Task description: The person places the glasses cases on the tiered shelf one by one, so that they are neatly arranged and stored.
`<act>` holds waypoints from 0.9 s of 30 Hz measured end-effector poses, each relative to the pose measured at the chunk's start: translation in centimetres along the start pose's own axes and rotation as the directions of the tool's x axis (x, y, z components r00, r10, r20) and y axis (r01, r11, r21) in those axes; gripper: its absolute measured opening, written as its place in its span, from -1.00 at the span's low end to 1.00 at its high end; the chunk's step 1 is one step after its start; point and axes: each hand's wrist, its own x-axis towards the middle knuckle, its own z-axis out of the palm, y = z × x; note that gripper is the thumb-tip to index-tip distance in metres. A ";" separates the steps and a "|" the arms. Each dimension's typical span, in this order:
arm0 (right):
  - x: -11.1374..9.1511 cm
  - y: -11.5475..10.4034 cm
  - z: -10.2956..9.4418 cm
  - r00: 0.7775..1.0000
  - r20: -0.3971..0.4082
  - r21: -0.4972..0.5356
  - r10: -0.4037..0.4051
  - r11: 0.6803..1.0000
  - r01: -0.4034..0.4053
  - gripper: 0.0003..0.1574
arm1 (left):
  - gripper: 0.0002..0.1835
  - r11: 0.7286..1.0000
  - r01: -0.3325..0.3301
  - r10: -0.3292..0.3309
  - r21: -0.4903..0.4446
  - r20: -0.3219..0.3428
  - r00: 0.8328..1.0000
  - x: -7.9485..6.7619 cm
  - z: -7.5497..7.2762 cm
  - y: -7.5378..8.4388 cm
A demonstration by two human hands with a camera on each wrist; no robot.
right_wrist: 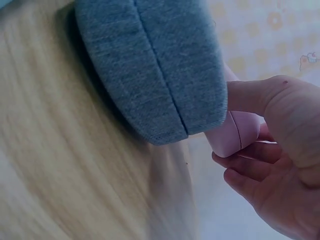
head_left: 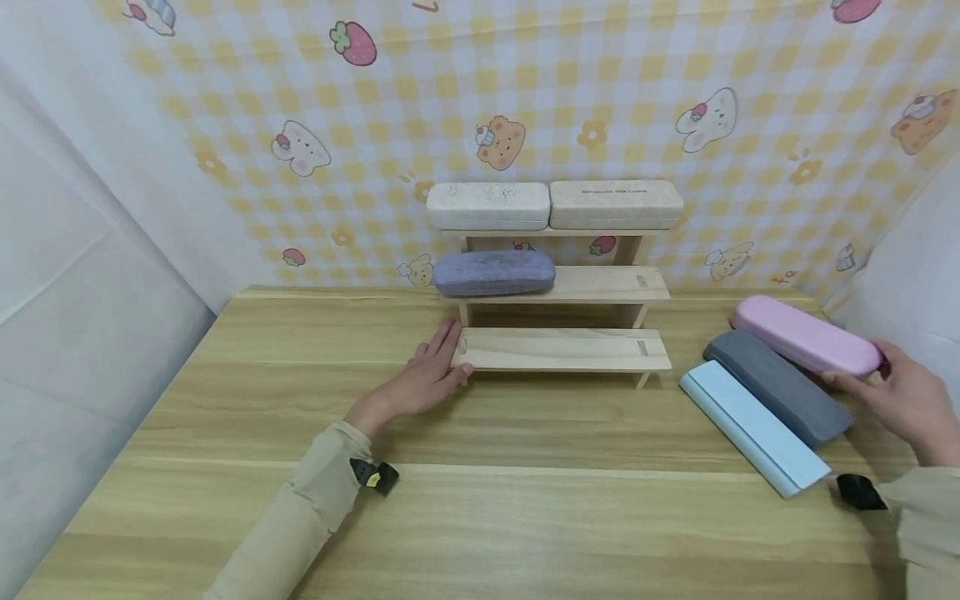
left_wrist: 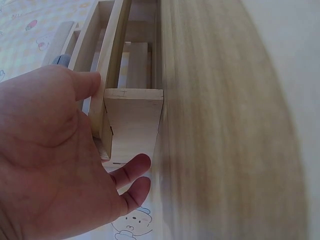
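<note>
My right hand (head_left: pixel 911 400) grips the near end of a pink glasses case (head_left: pixel 806 333), thumb on one side and fingers on the other. In the right wrist view the grey fabric glasses case (right_wrist: pixel 155 70) covers most of the pink one. A light blue flat case (head_left: pixel 753 425) lies beside the grey one. My left hand (head_left: pixel 420 379) rests at the left end of the lowest step of a wooden three-tier rack (head_left: pixel 562 348). Its fingers are extended, and the thumb lies at the front edge.
A white patterned case (head_left: pixel 487 206) and a beige case (head_left: pixel 617 205) sit side by side on the top tier. On the middle tier a purple-blue case (head_left: pixel 495 273) lies to the left. A checked cloth (head_left: pixel 412 100) hangs behind the wooden table (head_left: pixel 525 525).
</note>
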 end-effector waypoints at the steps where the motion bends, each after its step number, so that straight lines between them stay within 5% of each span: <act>1: -0.1 -0.1 -0.1 1.000 -0.014 -0.006 -0.013 1.000 0.013 -0.04 | -0.24 1.000 -0.001 0.001 -0.001 0.000 1.000 0.0 0.0 0.0; 5: 0.0 0.8 -0.2 0.996 -0.067 0.000 -0.057 0.998 0.057 -0.06 | -0.24 1.000 0.004 -0.004 -0.010 0.010 1.000 0.0 0.0 0.0; 13: 3.0 6.9 1.6 0.992 -0.118 0.091 -0.047 0.994 0.058 0.05 | -0.24 1.000 0.012 -0.012 -0.011 0.010 1.000 -0.1 0.0 0.1; 17: 3.6 7.7 1.7 0.987 -0.155 0.164 -0.050 0.984 0.076 -0.01 | -0.25 1.000 0.009 -0.009 -0.013 0.004 1.000 -0.1 0.0 0.1; 22: 3.6 6.8 1.4 0.982 -0.177 0.213 -0.067 0.972 0.104 -0.07 | -0.26 1.000 -0.003 0.003 -0.016 0.003 1.000 -0.1 -0.1 0.0; 27: 1.1 0.3 -0.5 0.993 -0.106 0.255 -0.049 0.964 0.075 -0.08 | -0.26 1.000 -0.015 0.015 -0.014 0.002 1.000 0.0 0.0 -0.1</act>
